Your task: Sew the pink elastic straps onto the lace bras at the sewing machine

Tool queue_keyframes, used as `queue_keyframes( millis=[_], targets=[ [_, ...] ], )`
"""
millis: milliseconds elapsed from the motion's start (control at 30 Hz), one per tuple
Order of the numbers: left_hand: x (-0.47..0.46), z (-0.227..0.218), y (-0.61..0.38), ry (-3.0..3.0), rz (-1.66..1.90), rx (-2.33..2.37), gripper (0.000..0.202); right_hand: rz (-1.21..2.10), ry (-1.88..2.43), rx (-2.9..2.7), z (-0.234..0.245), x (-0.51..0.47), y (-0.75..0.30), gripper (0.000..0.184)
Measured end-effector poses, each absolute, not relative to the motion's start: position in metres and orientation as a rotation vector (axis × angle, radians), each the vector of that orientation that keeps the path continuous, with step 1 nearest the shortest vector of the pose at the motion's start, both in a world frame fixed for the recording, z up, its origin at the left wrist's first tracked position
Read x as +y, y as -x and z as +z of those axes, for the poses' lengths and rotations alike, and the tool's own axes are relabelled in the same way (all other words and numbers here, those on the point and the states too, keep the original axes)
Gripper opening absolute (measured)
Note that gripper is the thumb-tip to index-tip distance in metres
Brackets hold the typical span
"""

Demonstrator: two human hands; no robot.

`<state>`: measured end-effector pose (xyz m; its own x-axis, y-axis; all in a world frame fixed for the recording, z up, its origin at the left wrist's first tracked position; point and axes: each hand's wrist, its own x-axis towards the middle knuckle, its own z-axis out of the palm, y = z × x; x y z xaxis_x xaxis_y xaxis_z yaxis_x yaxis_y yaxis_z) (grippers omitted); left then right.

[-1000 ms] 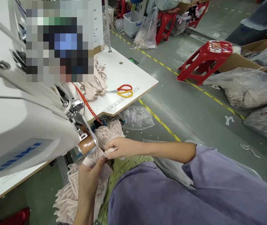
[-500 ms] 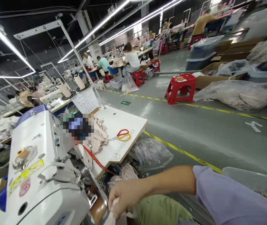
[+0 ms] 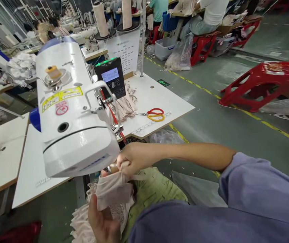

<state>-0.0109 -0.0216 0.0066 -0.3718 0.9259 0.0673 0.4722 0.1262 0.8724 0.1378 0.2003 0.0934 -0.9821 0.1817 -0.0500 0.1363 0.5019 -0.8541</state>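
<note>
Beside the sewing machine (image 3: pixel 77 118) | right hand (image 3: pixel 135 157): clamped on beige cloth (image 3: pixel 114 190) | left hand (image 3: pixel 105 221): at cloth, cannot tell grip

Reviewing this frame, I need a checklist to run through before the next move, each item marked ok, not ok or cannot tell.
1. Right hand pinching the pale cloth: ok.
2. Left hand gripping firmly: cannot tell; the cloth hides part of it.
3. Cloth smooth and flat: not ok; it is creased.
4. Needle area visible: not ok; the sewing machine head blocks it.
5. Scissors apart from both hands: ok, on the tabletop.
6. Control panel screen lit: ok.
</note>
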Motion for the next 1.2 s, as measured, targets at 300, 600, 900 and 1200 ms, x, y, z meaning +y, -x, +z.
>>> queue_keyframes(
  millis=[300,600,900,1200],
  targets=[
    [0.025,-0.002,0.072,-2.759,0.616,1.864,0.065,0.967,0.467,-2.863,0.082,0.198,-0.123,0.021],
    [0.032,0.003,0.067,-2.645,0.52,1.939,0.043,0.978,0.412,-2.801,0.069,0.2,-0.132,0.012],
    [0.026,0.019,0.033,-2.373,0.486,2.168,0.048,0.776,0.292,-2.377,0.033,0.19,-0.149,0.016],
    [0.03,0.021,0.018,-2.364,0.474,2.308,0.042,0.904,0.374,-2.35,0.043,0.193,-0.148,0.011]
  ],
)
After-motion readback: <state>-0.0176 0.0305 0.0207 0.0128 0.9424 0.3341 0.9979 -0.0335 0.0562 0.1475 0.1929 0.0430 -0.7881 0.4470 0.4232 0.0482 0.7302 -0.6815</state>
